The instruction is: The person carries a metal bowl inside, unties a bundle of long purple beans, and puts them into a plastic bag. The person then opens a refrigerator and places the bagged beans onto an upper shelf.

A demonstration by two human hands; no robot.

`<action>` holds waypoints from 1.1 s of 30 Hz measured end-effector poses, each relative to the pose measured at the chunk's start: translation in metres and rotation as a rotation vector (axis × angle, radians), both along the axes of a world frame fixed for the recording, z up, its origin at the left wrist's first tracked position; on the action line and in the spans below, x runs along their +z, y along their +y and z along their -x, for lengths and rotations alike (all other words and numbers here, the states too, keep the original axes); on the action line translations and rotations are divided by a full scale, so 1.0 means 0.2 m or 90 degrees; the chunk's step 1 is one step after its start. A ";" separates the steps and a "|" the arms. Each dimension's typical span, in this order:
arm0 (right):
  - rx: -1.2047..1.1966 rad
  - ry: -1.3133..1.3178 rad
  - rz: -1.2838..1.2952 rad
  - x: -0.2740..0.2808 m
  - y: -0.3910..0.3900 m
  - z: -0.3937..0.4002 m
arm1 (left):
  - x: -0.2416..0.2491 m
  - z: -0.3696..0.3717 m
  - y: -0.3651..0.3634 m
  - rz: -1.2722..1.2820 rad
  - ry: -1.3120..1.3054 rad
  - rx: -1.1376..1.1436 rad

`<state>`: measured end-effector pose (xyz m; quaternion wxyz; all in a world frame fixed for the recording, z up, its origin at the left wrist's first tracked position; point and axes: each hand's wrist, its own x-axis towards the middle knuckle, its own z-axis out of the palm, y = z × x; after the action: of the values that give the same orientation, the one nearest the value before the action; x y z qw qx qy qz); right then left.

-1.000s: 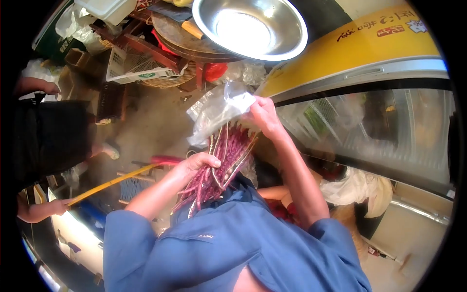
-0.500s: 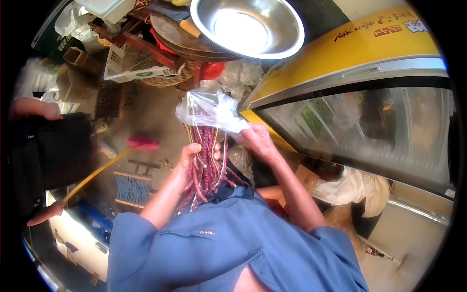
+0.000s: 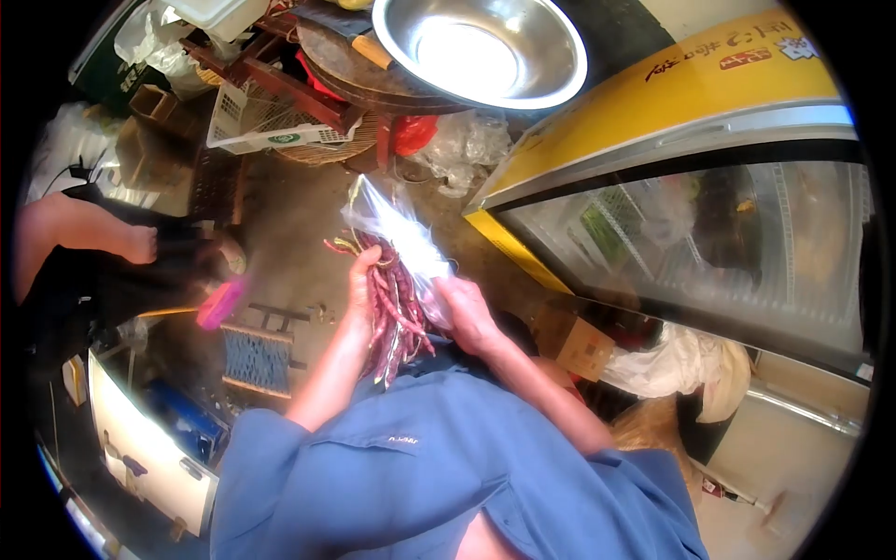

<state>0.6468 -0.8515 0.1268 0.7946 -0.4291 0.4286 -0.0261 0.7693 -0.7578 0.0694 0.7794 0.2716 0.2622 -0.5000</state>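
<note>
A bunch of purple long beans (image 3: pixel 394 313) hangs in front of my chest, with my left hand (image 3: pixel 361 285) closed around it. A clear plastic bag (image 3: pixel 411 238) lies along the right side of the beans and over their upper part, shining in the light. My right hand (image 3: pixel 464 310) is closed on the bag at its lower right edge. The loose bean ends dangle below my hands, and a few curled tips stick out left of my left thumb.
A glass-door fridge (image 3: pixel 672 215) with yellow trim stands at the right. Ahead, a steel basin (image 3: pixel 546 70) rests by a round wooden board (image 3: pixel 327 61). A white basket (image 3: pixel 243 135) is below. Another person's arm (image 3: pixel 84 227), a pink broom head (image 3: pixel 221 301) and a woven stool (image 3: pixel 257 359) are left.
The bag has swung from over the top of the beans to their right side, and my right hand has come lower and closer. At left, the other person and the broom have shifted.
</note>
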 end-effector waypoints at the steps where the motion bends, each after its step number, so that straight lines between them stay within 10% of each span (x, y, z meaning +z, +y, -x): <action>1: -0.019 0.004 -0.042 0.02 0.00 0.00 | -0.04 0.01 0.00 -0.006 -0.018 0.015; 22: 0.075 0.009 0.223 0.06 0.02 -0.13 | -0.16 -0.17 -0.13 -0.309 -0.163 0.262; 33: 0.082 -0.011 0.075 -0.06 -0.04 -0.18 | -0.17 -0.27 -0.01 -0.388 -0.368 0.329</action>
<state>0.6819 -0.8597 0.1145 0.7716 -0.5015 0.3913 -0.0040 0.8231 -0.7606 0.0355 0.8037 0.5410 0.2288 -0.0949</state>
